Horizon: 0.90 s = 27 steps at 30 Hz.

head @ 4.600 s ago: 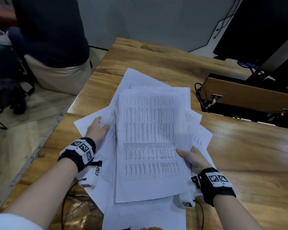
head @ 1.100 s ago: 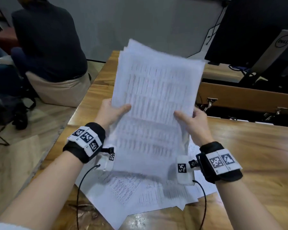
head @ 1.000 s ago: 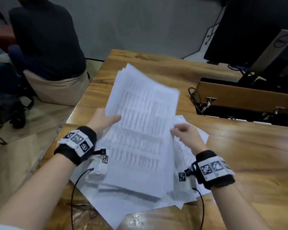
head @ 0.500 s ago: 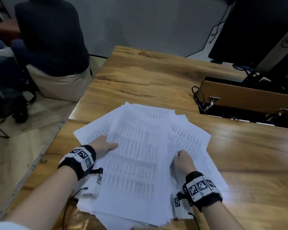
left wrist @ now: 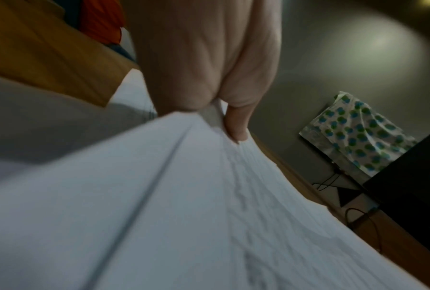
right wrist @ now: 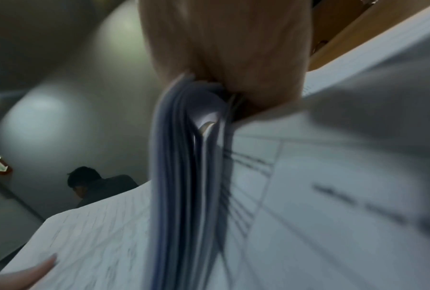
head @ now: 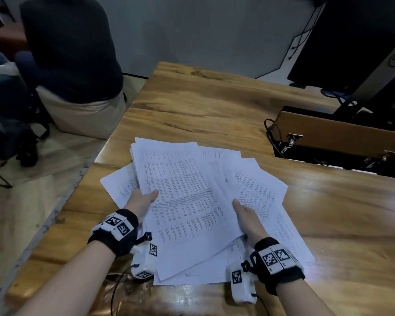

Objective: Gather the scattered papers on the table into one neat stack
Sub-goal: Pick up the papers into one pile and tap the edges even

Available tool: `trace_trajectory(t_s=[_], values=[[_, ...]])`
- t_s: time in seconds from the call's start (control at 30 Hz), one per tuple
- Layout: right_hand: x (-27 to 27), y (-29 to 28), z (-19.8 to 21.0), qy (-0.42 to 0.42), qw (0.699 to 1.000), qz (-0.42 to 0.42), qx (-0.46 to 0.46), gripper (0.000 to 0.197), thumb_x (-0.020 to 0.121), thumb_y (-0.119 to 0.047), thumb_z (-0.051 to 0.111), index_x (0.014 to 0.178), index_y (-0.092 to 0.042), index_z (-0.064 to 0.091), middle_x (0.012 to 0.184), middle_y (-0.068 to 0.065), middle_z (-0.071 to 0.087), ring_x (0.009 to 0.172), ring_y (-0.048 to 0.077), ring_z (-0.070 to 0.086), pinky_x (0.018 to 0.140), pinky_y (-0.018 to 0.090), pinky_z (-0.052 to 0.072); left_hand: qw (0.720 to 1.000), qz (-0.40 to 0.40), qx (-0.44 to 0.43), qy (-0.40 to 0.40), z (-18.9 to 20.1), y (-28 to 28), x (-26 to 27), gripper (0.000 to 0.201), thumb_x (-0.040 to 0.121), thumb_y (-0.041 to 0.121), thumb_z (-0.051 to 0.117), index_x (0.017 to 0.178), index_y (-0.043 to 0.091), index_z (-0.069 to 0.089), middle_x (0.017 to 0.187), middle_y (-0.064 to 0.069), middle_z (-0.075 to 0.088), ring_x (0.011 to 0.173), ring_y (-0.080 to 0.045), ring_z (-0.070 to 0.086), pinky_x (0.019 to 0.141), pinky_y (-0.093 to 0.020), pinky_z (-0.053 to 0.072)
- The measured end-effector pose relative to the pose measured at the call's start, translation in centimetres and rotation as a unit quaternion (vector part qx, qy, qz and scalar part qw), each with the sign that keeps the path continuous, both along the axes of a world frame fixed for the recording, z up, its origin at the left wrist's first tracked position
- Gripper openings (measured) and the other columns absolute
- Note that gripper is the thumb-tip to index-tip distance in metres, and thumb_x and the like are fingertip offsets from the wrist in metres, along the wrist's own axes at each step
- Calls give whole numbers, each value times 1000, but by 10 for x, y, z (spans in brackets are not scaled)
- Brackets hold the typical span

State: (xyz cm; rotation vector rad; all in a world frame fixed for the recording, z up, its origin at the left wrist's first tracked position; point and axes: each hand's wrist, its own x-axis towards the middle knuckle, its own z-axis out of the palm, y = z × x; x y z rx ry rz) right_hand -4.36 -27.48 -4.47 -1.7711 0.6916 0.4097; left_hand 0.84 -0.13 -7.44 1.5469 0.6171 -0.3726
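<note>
A thick sheaf of printed white papers (head: 183, 197) lies tilted over the wooden table (head: 214, 106), held at both sides. My left hand (head: 145, 198) grips its left edge with the thumb on top, and the left wrist view shows the thumb (left wrist: 236, 125) pressing the sheaf (left wrist: 184, 196). My right hand (head: 243, 214) pinches the right edge, where several sheet edges (right wrist: 189, 176) fan out below the palm. Loose sheets spread beneath: some to the right (head: 262, 188), one poking out left (head: 120, 185), more near the front edge (head: 203, 274).
A seated person (head: 71, 53) is off the table's far left corner. A wooden box with clasps and black cables (head: 338, 137) stands at the right, with a dark monitor (head: 351, 42) behind it. The table's left edge (head: 78, 197) drops to the floor.
A second ago the sheaf stood raised and upright in both hands. It has come down over the loose sheets, and both hands still hold its sides.
</note>
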Motion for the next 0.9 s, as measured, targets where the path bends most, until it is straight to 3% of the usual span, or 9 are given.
trace_trajectory(t_s=[0.03,0.17,0.3,0.37,0.47,0.63,0.7,0.77,0.9], values=[[1,-2,0,2,1000,-4,12,51,90,-40,54,118,2,55,108,20,66,94,31,67,69,30,54,1000,-2,4,2,2,-3,-1,70,77,35,64,137,8,40,138,-12,51,122,-35,51,102,-56,41],[1,-21,7,-34,999,-24,7,22,86,1,57,108,1,57,83,13,64,56,17,64,38,17,45,976,-42,211,-4,15,-6,-7,46,79,40,57,117,14,56,136,-13,41,121,-35,44,103,-49,41],[0,-28,-2,-47,998,-45,3,25,85,0,58,109,-6,55,105,23,63,78,31,62,60,32,51,959,70,273,41,13,-2,-12,55,84,23,56,132,6,34,146,-17,16,131,-35,22,112,-45,27],[-3,-27,-7,-43,997,-62,27,25,86,2,57,108,-9,56,107,21,64,87,34,62,71,40,54,962,137,232,48,20,-5,-13,54,86,10,51,134,0,27,146,-19,16,129,-36,25,110,-45,30],[-5,-26,-1,-19,997,-54,55,19,87,3,54,95,-14,60,88,11,66,80,31,62,64,34,52,966,201,149,69,23,-8,-5,47,90,2,39,134,-5,24,144,-22,25,129,-39,35,109,-46,34],[1,-35,2,31,998,-38,37,9,74,-8,62,76,-7,53,57,6,46,42,16,39,46,17,30,990,96,100,-4,17,-1,-2,33,85,0,52,117,-2,55,115,-20,63,100,-36,62,86,-40,50],[1,-36,3,28,999,10,22,24,73,-19,72,90,-6,60,67,5,60,53,17,57,48,17,42,997,41,57,-18,17,-1,-6,30,87,6,57,117,6,57,112,-14,66,101,-33,64,91,-48,51],[-2,-32,6,-8,998,46,30,28,80,-8,69,107,-4,61,85,7,69,70,17,67,48,17,51,999,6,12,-36,21,-1,-11,32,87,11,59,119,13,58,117,-14,67,105,-33,64,93,-54,50],[-11,-37,4,-73,992,10,104,30,85,6,59,114,0,58,94,11,71,70,14,72,60,23,59,997,3,-62,-49,45,4,-13,27,92,5,52,118,9,55,109,-12,67,99,-31,64,84,-50,53]])
